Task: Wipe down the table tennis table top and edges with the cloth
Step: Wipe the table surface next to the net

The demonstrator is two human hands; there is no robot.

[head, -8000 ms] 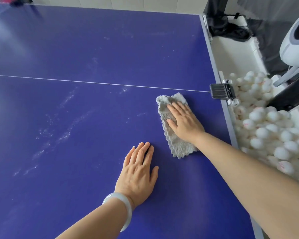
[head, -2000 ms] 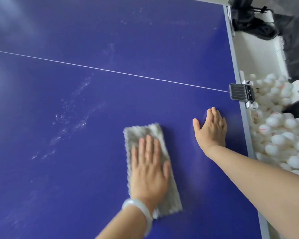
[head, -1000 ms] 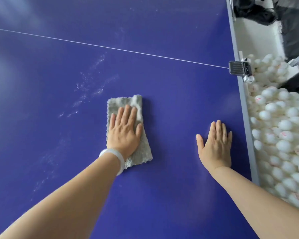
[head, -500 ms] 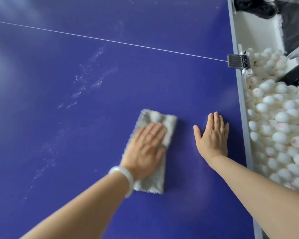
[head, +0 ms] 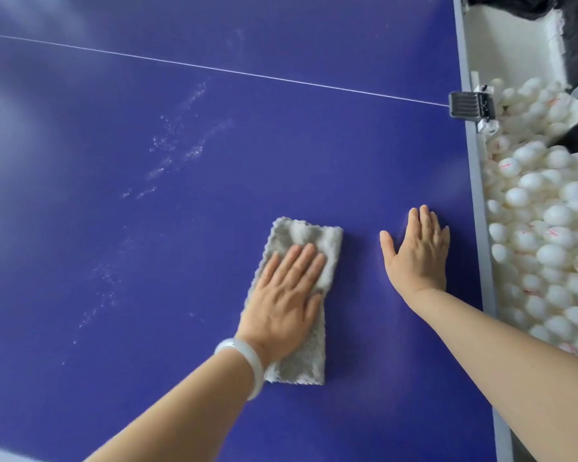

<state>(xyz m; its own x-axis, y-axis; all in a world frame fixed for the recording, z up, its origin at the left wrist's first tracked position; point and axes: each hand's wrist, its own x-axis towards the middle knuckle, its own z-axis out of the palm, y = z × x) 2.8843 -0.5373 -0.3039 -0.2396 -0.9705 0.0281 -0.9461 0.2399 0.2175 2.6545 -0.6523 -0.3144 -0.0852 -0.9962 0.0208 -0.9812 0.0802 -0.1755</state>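
Swept rightward off the dusty streaks, the fluffy grey cloth (head: 297, 295) lay pinned under the flat left hand (head: 286, 301) on the blue table top (head: 314, 145); the right hand (head: 417, 255) rested flat, holding nothing. White dust streaks (head: 181, 148) remained unwiped.

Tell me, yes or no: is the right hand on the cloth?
No, the right hand lies flat on the table beside the cloth, which the left hand presses.
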